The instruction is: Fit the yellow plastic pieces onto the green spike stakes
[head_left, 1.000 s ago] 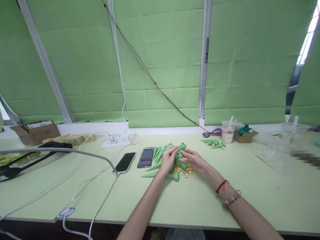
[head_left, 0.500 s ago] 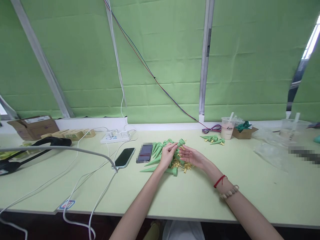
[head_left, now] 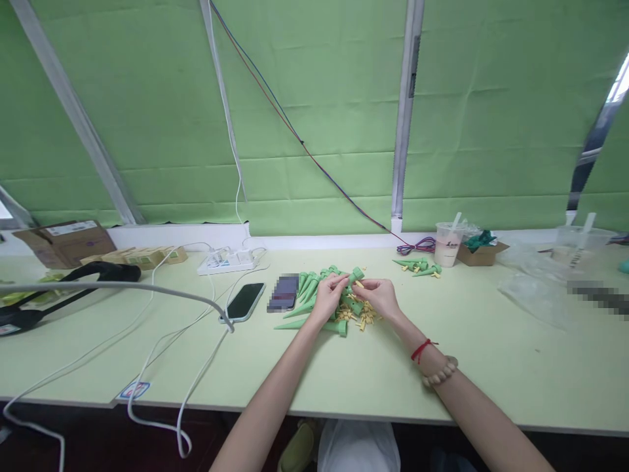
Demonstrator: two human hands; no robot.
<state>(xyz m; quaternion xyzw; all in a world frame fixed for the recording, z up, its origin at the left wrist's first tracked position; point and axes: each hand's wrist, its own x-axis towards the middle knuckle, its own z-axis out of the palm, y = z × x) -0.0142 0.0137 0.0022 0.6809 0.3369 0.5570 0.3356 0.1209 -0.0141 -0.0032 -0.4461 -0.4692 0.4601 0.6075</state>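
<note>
My left hand (head_left: 331, 295) is closed around a green plastic spike (head_left: 354, 275), whose wide end points up and to the right. My right hand (head_left: 379, 296) pinches a small yellow plug (head_left: 359, 284) against that wide end. Under and left of the hands lies a pile of green spikes (head_left: 308, 287), their pointed ends toward the left. One long spike (head_left: 314, 325) rests nearest to me. Just below my right hand is a heap of small yellow plugs (head_left: 364, 318). My fingers partly hide the held spike and the pile.
Two phones lie to the left, one with a dark screen (head_left: 244, 302). Behind them is a white power strip (head_left: 227, 263) with trailing cables (head_left: 170, 347). At the back right are several green spikes with yellow plugs (head_left: 419, 267), a drink cup (head_left: 447, 244) and a small carton (head_left: 479, 254).
My right hand has gone from spread fingers to a pinch on a yellow plug, meeting the spike's wide end. My left hand still holds the spike. The view has shifted slightly.
</note>
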